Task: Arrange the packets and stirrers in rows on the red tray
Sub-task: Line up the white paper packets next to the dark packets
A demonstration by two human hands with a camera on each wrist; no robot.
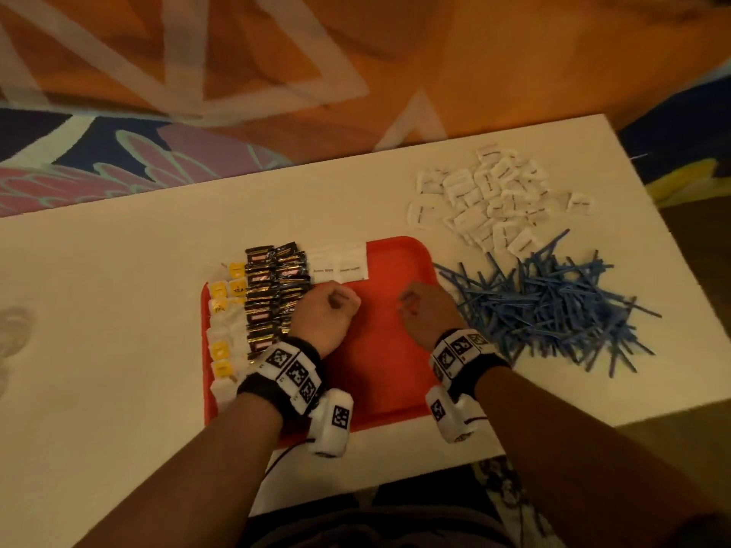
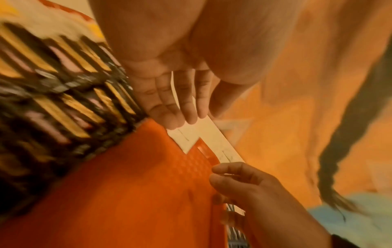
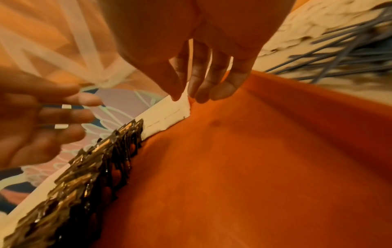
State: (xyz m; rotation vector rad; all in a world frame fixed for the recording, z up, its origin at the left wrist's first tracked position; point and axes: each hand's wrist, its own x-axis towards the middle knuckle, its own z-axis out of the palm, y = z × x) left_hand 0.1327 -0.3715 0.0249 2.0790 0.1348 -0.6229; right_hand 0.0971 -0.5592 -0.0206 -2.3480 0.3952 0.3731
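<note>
Head view shows a red tray (image 1: 387,369) on a white table (image 1: 118,310), with both hands over it. The left hand (image 1: 322,316) hovers just right of the dark rows, its fingers curled in, and a bit of white shows at the fingertips: the held white packets (image 1: 350,302). From the right wrist view the same hand appears blurred at the left edge, with small white slivers caught between its fingers.

The right hand (image 1: 429,314) sits over the tray's right half, near the rim, fingers loosely bent. From its own wrist camera the fingers (image 3: 201,80) point down toward the tray floor. Whether they pinch anything I cannot tell — the left wrist view is too blurred there.

On the tray, the leftmost column is yellow-and-white tea packets (image 1: 225,322). Beside them stand two overlapping columns of black packets (image 1: 273,294). At the tray's far edge, touching the black columns, two laid white packets (image 1: 340,265) lie side by side. The rest of the tray floor is bare red.

Off the tray to the right, on the table, a loose pile of white packets (image 1: 486,199) lies at the far side. A tangled heap of blue stirrers (image 1: 553,306) lies nearer, just beside the tray's right rim. Beyond the table a patterned rug (image 1: 158,73) covers the floor.
</note>
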